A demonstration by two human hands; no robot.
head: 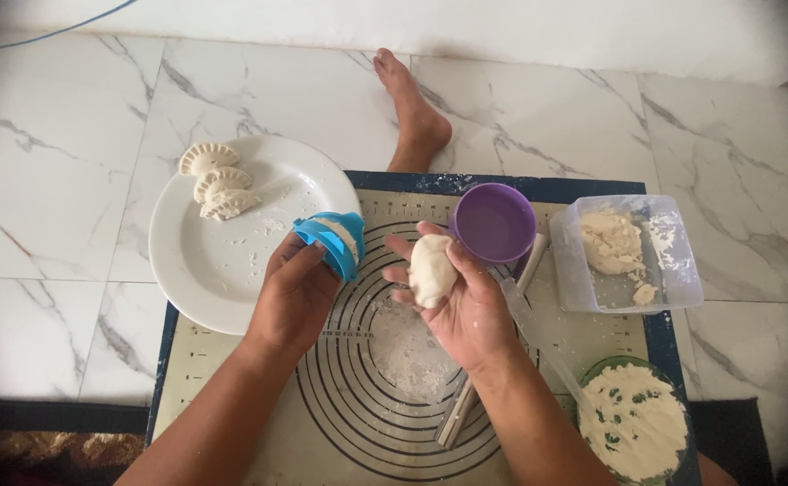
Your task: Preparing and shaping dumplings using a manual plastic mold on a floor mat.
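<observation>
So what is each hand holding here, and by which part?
The left hand grips the folded blue dumpling mould from behind. The right hand cradles a shaped dough piece on its fingers.

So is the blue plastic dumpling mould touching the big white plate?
Cannot tell. In the head view the blue plastic dumpling mould, held in the left hand, overlaps the white plate's rim, hiding any gap.

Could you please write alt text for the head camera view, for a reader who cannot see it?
Over a baking mat, the left hand grips a blue dumpling press and the right hand holds a folded dumpling. A white plate carries three shaped dumplings; a purple cup, dough tub and filling bowl sit right.
</observation>
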